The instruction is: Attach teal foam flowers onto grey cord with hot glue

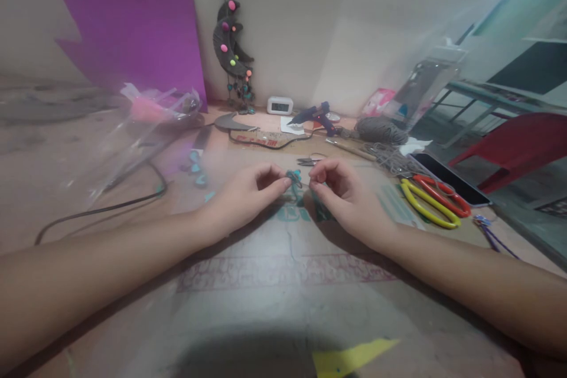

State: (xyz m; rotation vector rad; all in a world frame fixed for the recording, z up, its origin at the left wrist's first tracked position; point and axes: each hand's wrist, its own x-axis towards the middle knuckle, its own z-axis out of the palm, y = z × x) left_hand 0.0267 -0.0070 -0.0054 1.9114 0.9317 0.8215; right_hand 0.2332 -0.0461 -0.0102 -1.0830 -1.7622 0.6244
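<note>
Over the middle of the plastic-covered work surface [239, 313], my left hand [261, 192] is closed in a pinch on a small cluster of teal beads [294, 176] with dark grey thread looped about it. My right hand [339, 192] is just to the right, thumb and forefinger pinched together. A thin thread [305, 185] seems to run from the cluster to these fingertips. Small scissors [310, 161] lie behind both hands. Several loose teal pieces [197, 170] rest to the left of my left hand.
At right are yellow-handled scissors [429, 207], red-handled scissors [443, 194], a phone [449, 177] and grey yarn [381, 130]. A glue gun [316, 116], clock [280, 106] and grey crescent [234, 122] stand behind. A moon ornament [228, 41] hangs on the wall. Left, a cable [110, 208] curves.
</note>
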